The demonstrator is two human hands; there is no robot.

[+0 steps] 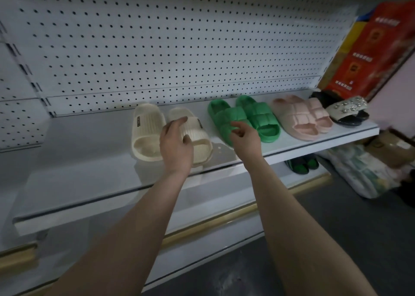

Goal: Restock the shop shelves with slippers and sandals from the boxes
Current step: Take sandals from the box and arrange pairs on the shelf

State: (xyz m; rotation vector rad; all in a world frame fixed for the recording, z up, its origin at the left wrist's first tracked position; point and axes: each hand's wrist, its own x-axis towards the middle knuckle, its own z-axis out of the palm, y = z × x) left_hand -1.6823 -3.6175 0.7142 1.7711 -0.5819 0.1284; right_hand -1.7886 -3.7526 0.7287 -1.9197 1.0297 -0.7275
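A pair of cream ribbed slippers sits side by side on the white shelf (89, 161): the left one (143, 136) and the right one (202, 144). My left hand (176, 145) is over the right cream slipper with its fingers spread loosely; whether they touch its strap is unclear. Just to the right stands a green pair, a left slipper (222, 116) and a right slipper (261, 118). My right hand (244, 136) hangs at the front of the left green slipper, fingers loosely curled and holding nothing. No restock box is in view.
Further right on the shelf are a pink pair (301, 118) and black sandals with studded straps (348, 111). A pegboard (157, 48) backs the shelf. A red carton (370, 55) leans at the far right. Dark green slippers (301, 163) lie on the lower shelf, and a plastic bag (363, 174) sits on the floor.
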